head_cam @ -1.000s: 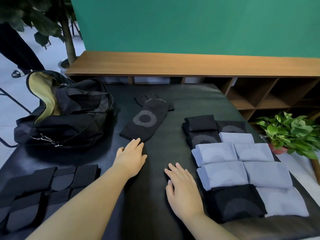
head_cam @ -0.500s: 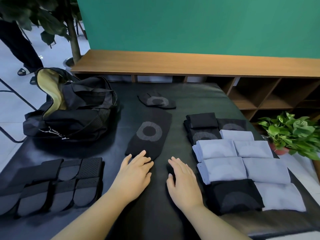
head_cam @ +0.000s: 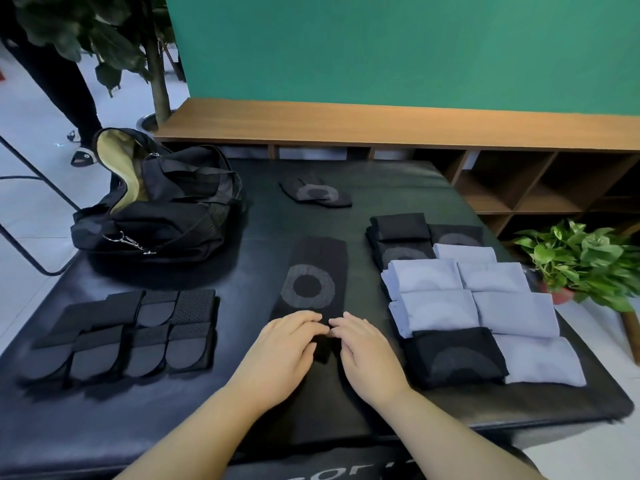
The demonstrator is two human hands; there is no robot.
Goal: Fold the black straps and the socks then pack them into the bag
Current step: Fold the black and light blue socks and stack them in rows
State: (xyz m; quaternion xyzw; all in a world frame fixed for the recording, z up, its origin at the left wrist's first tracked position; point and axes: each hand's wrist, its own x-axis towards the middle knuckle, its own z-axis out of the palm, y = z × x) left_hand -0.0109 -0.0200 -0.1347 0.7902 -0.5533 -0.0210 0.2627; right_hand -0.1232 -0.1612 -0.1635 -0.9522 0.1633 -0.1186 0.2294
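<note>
Left hand (head_cam: 284,344) and right hand (head_cam: 363,348), fingers curled together, pinch the near end of a flat knitted black sock (head_cam: 311,282) with grey ring, on a glossy padded table (head_cam: 259,244).

This looks like a staged indoor room, perhaps a studio or office corner, not a home. A flat green wall (head_cam: 398,46) fills the view from 12 to 2 o'clock, with a low wooden cubby shelf (head_cam: 519,174) along its foot. The work surface is a black padded table (head_cam: 221,393). A potted tree (head_cam: 152,57) stands at 11 o'clock on pale tiled floor (head_cam: 31,133), and a small pot plant (head_cam: 581,265) sits at 3 o'clock.
</note>
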